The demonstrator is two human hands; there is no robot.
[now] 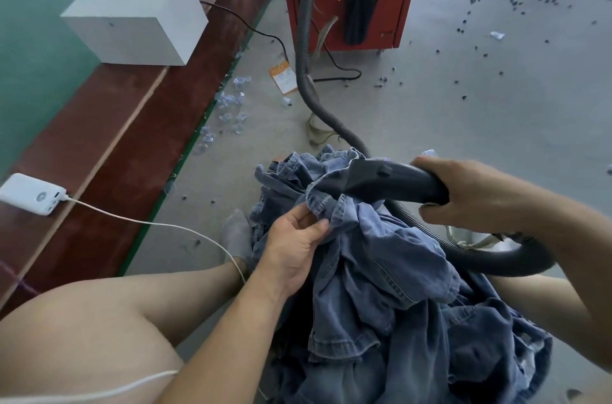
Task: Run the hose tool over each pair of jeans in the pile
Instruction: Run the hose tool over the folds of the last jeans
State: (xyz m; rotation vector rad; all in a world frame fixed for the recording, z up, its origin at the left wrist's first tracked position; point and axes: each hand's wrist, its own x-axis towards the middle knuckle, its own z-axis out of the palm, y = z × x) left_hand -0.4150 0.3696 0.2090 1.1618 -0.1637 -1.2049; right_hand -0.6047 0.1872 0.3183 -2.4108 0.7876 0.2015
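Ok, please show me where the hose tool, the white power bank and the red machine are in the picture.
hose tool [381, 180]: head view, on the grey nozzle body above the jeans.
white power bank [31, 193]: head view, on its top face.
red machine [381, 26]: head view, on its lower front panel.

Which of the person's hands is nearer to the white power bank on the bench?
Left. The left hand pinches the jeans, nearer the power bank; the right hand, gripping the hose tool, is farther off.

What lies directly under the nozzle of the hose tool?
A bunched fold of jeans, pinched by the left hand, lies under the nozzle. The right hand grips the handle. The nozzle's mouth is hidden by denim.
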